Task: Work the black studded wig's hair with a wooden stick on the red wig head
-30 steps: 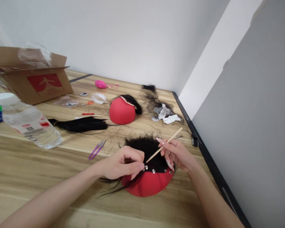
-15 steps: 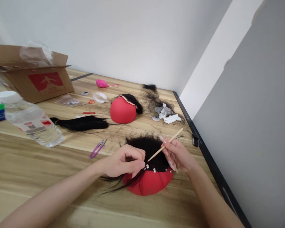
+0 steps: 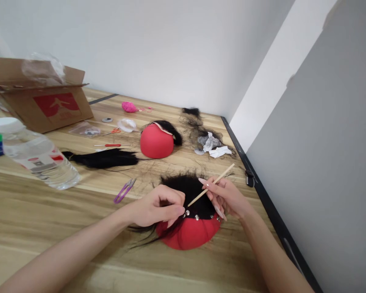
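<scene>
A red dome-shaped block [image 3: 192,236] lies on the wooden table in front of me, its far part covered by a black hairpiece [image 3: 186,185]. Several silvery pins [image 3: 197,217] line the hairpiece's near edge. My left hand [image 3: 158,207] is closed in a pinch at that edge, with long black hair strands [image 3: 168,233] trailing out beneath it. Between the fingertips of my right hand [image 3: 227,196] is a thin pale wooden stick [image 3: 222,175], slanting down so that its lower tip is close to my left fingertips. Whether a fine needle sits at the tip is too small to tell.
Purple thread snips [image 3: 125,190] lie left of the block. Behind are a black hair bundle [image 3: 106,158], a second red dome [image 3: 157,141] with hair, and a red-handled tool [image 3: 112,145]. A water bottle [image 3: 39,154] and cardboard box [image 3: 49,108] stand left; crumpled tissue [image 3: 210,142] lies right.
The right fingers have shifted slightly on the stick, one fingertip reaching further left. The stick and my left hand have kept nearly the same place; the whole view has moved a little.
</scene>
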Motion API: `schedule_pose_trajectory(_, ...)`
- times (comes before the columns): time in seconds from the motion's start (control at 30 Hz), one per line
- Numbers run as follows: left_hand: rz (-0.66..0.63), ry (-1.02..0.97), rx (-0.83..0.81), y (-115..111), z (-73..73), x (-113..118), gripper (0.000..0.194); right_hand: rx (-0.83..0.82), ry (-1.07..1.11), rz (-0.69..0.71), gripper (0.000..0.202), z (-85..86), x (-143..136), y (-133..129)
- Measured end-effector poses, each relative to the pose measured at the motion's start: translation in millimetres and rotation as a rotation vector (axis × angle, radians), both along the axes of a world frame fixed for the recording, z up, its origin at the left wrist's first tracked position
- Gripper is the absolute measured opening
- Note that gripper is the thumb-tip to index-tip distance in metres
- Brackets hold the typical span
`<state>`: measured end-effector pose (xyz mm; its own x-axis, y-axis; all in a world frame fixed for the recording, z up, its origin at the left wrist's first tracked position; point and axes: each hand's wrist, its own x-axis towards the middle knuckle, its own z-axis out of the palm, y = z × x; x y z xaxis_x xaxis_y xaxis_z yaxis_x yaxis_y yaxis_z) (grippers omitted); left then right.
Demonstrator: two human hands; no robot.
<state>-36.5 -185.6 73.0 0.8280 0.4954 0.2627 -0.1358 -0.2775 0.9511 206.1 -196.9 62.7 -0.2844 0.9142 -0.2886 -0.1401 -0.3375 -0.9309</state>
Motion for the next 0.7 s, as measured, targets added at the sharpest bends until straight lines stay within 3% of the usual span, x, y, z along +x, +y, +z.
schedule_pose_trajectory(0.7, 0.001, -0.014, -0.004, 0.8, -2.0, -0.2, 0.057, 0.006, 0.133, 0.05, 0.035, -2.6, 5.0, 2.4)
